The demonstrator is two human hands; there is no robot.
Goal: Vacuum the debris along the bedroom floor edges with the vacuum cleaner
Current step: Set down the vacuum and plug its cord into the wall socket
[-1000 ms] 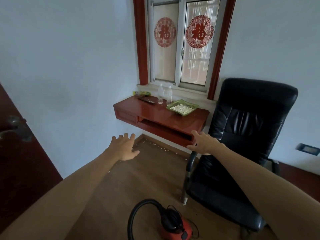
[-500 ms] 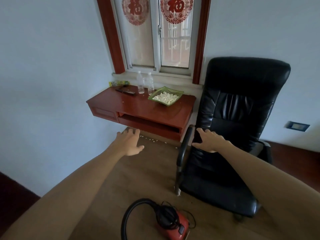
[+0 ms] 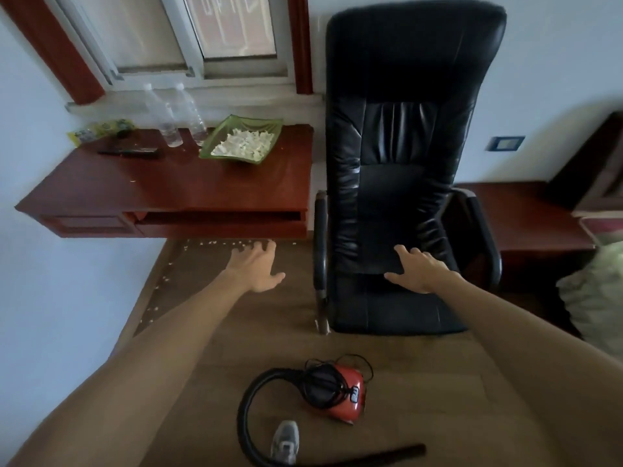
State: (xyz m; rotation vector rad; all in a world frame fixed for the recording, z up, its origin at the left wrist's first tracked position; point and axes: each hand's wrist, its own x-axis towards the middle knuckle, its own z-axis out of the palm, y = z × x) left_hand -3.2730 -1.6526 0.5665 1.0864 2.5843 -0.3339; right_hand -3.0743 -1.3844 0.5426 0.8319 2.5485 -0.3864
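Vacuum cleaner below empty left hand.

Pale walls meet a brown wood floor. A red-brown desk hangs off the wall under a window with red-brown trim. On the desk stand two bottles, a green dish and a remote. A black leather chair stands just beside it. The daylight is dim.
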